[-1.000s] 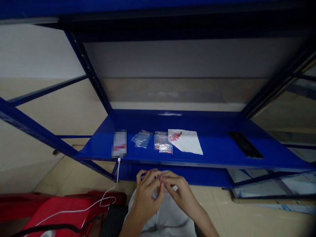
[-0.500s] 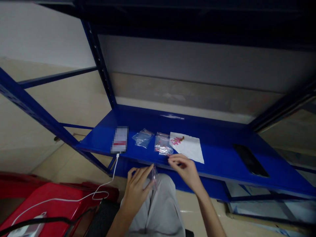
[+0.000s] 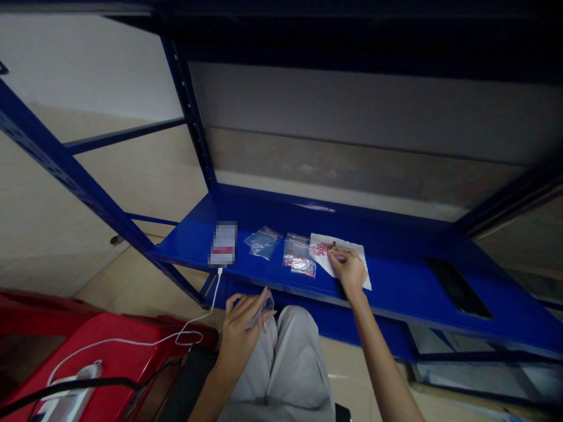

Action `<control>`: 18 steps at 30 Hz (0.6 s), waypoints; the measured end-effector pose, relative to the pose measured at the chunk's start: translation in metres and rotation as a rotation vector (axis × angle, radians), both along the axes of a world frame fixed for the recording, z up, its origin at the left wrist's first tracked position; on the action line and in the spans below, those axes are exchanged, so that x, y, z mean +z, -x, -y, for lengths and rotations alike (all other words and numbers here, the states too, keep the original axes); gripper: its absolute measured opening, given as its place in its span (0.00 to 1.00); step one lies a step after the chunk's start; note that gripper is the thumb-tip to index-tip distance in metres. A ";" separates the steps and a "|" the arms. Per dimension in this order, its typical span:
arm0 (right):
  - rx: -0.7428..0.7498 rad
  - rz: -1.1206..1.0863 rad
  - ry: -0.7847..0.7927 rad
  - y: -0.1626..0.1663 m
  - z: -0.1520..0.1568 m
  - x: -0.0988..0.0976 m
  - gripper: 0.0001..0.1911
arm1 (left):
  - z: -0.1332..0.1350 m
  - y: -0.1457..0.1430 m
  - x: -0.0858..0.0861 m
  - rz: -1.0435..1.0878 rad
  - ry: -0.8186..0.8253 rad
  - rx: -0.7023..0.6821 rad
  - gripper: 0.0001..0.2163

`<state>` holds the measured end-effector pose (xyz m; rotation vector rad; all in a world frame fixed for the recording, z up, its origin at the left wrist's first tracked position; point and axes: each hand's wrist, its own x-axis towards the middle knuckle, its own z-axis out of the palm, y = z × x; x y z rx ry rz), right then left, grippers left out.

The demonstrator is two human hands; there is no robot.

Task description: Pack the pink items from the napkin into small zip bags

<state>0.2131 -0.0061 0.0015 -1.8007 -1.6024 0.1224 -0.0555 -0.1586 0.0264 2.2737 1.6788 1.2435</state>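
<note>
My left hand [image 3: 241, 319] is closed on a small clear plastic bag [image 3: 263, 309], held above my lap below the blue shelf [image 3: 396, 275]. My right hand [image 3: 348, 268] reaches onto the shelf and rests on a white sheet of paper [image 3: 364, 259], its fingertips pinching at a little heap of pink beads [image 3: 323, 248]. What the fingers hold, if anything, is too small to see. Left of the paper lie a clear bag with pink beads in it [image 3: 299, 258] and another clear bag [image 3: 263, 241].
A phone [image 3: 223, 243] lies on the shelf's left part with a white cable [image 3: 176, 337] running down to a red container [image 3: 88, 369]. A dark phone [image 3: 457, 278] lies on the shelf at the right. Blue uprights [image 3: 189, 105] frame the shelf.
My hands have parted. The right hand has gone up from my lap onto the shelf to the beads on the paper. The left hand stays low with the bag.
</note>
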 end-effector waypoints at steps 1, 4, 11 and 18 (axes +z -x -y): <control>0.002 0.001 0.003 -0.001 -0.001 0.000 0.18 | 0.000 0.000 0.002 0.011 -0.005 -0.001 0.19; 0.003 -0.009 0.020 -0.002 -0.002 0.003 0.17 | 0.001 0.000 0.004 0.026 0.004 0.003 0.19; -0.008 0.015 0.053 -0.001 0.000 0.013 0.13 | 0.005 -0.001 0.000 0.011 0.023 0.031 0.18; -0.019 -0.019 0.053 0.001 0.011 0.028 0.10 | 0.011 -0.002 0.005 0.050 -0.039 0.047 0.17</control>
